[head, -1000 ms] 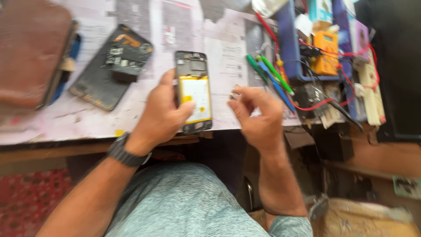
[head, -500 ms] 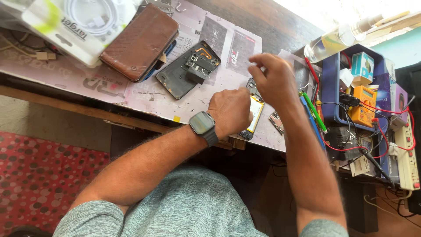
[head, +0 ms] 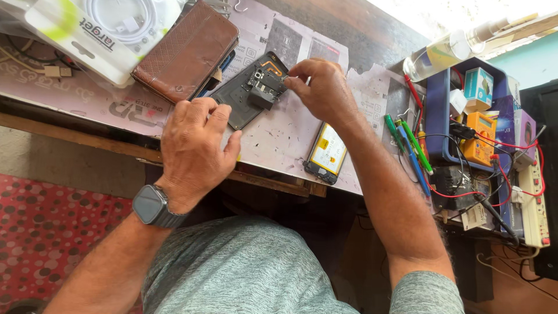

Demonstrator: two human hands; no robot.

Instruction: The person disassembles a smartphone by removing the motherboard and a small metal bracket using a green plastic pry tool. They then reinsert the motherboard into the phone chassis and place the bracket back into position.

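A dark phone back cover (head: pixel 241 102) lies on the paper-covered table (head: pixel 273 136), with a small black module (head: pixel 263 93) on top of it. My right hand (head: pixel 322 90) pinches thumb and forefinger at that module's right edge, on a tiny part I cannot make out. My left hand (head: pixel 195 148), with a watch on its wrist, rests palm down near the table's front edge; its fingertips reach the cover's lower left edge and it holds nothing. An opened phone with a yellow battery (head: pixel 327 152) lies untouched just below my right wrist.
A brown wallet (head: pixel 186 52) and a white packaged cable (head: pixel 104 29) lie at the back left. Right of the phone are green and blue screwdrivers (head: pixel 407 142), a blue tray (head: pixel 436 116) with an orange multimeter (head: pixel 479 136), red wires, a power strip (head: pixel 535 197) and a spray bottle (head: pixel 447 49).
My left hand has let go of the opened phone, which now lies on the table. Both hands have moved left to the dark back cover, and the view has swung along with them.
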